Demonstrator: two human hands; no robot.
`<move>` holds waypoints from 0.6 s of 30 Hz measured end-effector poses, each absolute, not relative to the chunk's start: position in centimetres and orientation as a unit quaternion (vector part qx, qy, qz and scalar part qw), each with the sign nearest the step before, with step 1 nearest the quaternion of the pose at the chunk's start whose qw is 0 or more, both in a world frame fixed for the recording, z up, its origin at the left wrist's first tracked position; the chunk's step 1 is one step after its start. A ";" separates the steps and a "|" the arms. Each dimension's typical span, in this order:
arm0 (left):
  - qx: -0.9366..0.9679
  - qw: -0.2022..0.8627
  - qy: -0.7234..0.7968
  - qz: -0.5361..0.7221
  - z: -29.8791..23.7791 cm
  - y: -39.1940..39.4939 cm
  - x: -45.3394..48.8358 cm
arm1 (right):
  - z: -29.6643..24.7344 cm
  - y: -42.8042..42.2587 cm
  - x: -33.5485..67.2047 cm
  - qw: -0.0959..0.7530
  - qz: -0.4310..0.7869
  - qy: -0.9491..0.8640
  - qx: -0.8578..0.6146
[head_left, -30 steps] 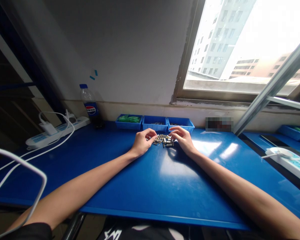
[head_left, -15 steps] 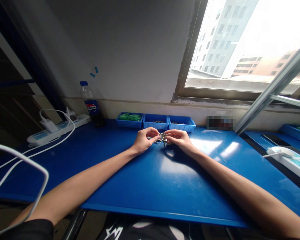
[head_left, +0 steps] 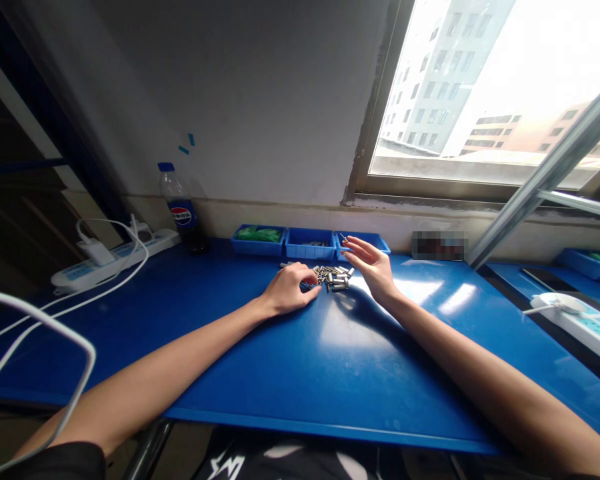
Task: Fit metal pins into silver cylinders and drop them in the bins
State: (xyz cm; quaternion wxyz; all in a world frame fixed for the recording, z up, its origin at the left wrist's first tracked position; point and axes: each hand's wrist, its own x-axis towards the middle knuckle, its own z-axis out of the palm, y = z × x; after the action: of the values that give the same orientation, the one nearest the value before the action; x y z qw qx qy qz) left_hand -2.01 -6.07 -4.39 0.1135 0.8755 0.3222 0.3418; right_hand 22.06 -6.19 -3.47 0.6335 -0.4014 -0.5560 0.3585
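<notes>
A pile of small metal parts (head_left: 334, 276) lies on the blue table (head_left: 300, 360) in front of three blue bins. My left hand (head_left: 291, 289) rests on the table at the pile's left edge, its fingers curled in a pinch; what they hold is too small to see. My right hand (head_left: 373, 264) is raised just right of the pile, fingers stretched toward the right bin (head_left: 379, 241). A tiny metal piece (head_left: 343, 236) shows at its fingertips, above that bin's left corner.
The middle bin (head_left: 310, 244) holds metal bits and the left bin (head_left: 259, 241) green parts. A cola bottle (head_left: 179, 207) stands at the wall. Power strips with white cables lie at the far left (head_left: 111, 257) and right (head_left: 580, 319). A window frame rises on the right.
The hands were together above the pile. Now my right hand has lifted away toward the right bin with fingers spread, and my left hand has dropped back to the pile's edge.
</notes>
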 end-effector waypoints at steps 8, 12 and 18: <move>0.902 0.108 0.301 0.290 -4.4 -5.8 -2.3 | -4.5 -6.0 22.1 0.601 0.335 -0.573 -0.445; 0.915 0.096 0.289 0.265 -3.8 -5.8 -2.6 | -4.6 -6.3 21.8 0.589 0.335 -0.581 -0.451; 0.919 0.113 0.286 0.249 -3.1 -5.7 -3.1 | -4.4 -6.4 21.8 0.587 0.347 -0.580 -0.445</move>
State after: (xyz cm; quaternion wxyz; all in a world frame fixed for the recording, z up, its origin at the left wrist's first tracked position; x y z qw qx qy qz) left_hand -3.06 -5.65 -3.09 0.1132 0.9185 0.2855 0.2490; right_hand 21.81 -6.44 -4.42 0.5873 -0.4455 -0.5801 0.3467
